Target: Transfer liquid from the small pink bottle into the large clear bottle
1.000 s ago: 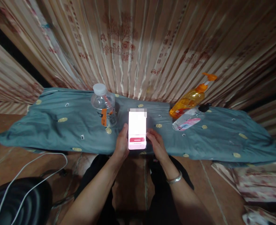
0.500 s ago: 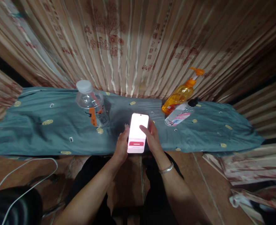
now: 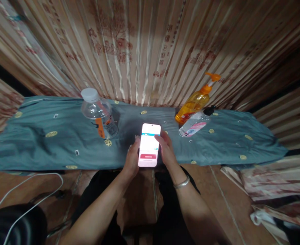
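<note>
A smartphone (image 3: 149, 144) with a bright lit screen is held upright between both hands, over the near edge of a cloth-covered table (image 3: 63, 149). My left hand (image 3: 132, 158) closes on its left side, the thumb along the edge. On the other side my right hand (image 3: 167, 149) grips the phone, its thumb over the upper right part of the screen. The screen has a blue band across it and a red button low down; the writing is too small to read. Fingers behind the phone are hidden.
A clear plastic bottle with a white lid (image 3: 99, 114) stands at left. To the right are an orange pump bottle (image 3: 193, 105) and a clear bottle with a black cap (image 3: 196, 123). Pleated curtains (image 3: 139, 51) hang behind. A white cable (image 3: 37, 174) loops above a dark stool (image 3: 17, 224).
The screen has gone from mostly blank white to one with a blue band and a small toggle. My right thumb has shifted slightly right. Both hands keep hold of the phone.
</note>
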Demonstrator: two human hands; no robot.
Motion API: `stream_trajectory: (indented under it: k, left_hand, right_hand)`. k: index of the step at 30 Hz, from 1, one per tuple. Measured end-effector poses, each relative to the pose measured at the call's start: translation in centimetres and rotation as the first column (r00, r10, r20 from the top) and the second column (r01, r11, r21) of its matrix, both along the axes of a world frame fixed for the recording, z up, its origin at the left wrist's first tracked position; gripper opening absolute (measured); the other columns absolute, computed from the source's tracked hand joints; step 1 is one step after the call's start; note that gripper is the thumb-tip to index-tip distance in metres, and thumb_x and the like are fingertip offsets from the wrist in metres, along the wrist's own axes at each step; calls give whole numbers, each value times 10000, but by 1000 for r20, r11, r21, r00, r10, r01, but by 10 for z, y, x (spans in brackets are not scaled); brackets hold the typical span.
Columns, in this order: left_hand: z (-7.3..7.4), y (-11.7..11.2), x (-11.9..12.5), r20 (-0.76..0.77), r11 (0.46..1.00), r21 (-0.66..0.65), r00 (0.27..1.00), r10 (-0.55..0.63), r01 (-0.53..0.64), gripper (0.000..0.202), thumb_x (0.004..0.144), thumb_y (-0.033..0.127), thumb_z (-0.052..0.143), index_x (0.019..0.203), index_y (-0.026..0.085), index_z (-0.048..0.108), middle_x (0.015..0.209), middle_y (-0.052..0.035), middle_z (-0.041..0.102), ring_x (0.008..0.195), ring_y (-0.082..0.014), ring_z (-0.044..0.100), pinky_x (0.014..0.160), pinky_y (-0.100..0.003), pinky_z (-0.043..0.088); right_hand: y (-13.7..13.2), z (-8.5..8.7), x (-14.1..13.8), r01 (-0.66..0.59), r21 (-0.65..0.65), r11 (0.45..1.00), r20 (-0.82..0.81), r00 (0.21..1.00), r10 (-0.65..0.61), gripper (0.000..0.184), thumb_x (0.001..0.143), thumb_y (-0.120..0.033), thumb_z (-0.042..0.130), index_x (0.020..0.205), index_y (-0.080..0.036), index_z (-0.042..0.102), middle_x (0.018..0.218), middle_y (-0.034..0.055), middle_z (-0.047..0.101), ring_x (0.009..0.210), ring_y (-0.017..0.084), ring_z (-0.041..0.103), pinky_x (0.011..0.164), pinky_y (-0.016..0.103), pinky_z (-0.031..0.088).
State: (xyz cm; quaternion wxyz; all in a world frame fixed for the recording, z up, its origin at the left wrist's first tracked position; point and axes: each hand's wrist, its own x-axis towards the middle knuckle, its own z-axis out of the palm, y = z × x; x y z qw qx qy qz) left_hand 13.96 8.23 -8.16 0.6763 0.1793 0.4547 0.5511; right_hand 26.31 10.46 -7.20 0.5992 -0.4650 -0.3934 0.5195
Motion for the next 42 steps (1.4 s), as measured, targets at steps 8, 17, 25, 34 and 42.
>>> stream_trajectory:
  k: [8, 17, 25, 34, 42]
  left_hand:
    - [16, 8, -11, 55, 997, -8, 996, 75, -75, 448, 924, 526, 587, 1029, 117, 737, 912, -116, 816, 906, -290, 783, 891, -426, 604]
    - [16, 12, -15, 69, 995, 9, 993, 96, -96, 464, 924, 532, 576, 1010, 108, 744, 912, -129, 817, 938, -307, 781, 918, -451, 602]
    - [14, 10, -15, 46, 995, 29, 995, 89, -90, 502, 885, 570, 628, 1020, 101, 748, 951, -141, 816, 970, -313, 775, 945, -445, 588]
    - [15, 11, -14, 47, 991, 8, 990, 131, -132, 452, 886, 536, 639, 1004, 114, 747, 917, -121, 820, 976, -301, 776, 939, -421, 592]
    - [18, 13, -16, 73, 988, -10, 985, 157, -157, 428, 897, 487, 636, 1078, 113, 736, 948, -119, 819, 1005, -301, 771, 929, -420, 600]
  right_hand:
    - [-7, -5, 3, -132, -114, 985, -27, 991, 130, 318, 753, -494, 689, 927, -231, 730, 822, 29, 749, 804, 231, 692, 694, 348, 547]
    - [-12, -2, -1, -222, -115, 968, 34, 973, 227, 252, 712, -460, 753, 800, -232, 690, 772, 6, 734, 703, 181, 663, 672, 304, 525]
    - [-11, 1, -3, -221, -72, 973, 74, 971, 226, 283, 706, -487, 777, 809, -237, 695, 757, -5, 737, 720, 189, 662, 736, 322, 545]
    - [-12, -5, 1, -210, -130, 969, 62, 974, 220, 289, 760, -492, 736, 865, -223, 729, 841, 32, 762, 805, 219, 691, 722, 330, 555]
    - [-16, -1, 1, -248, -131, 960, 105, 959, 262, 260, 770, -472, 693, 879, -239, 727, 868, 15, 761, 793, 204, 675, 704, 320, 548]
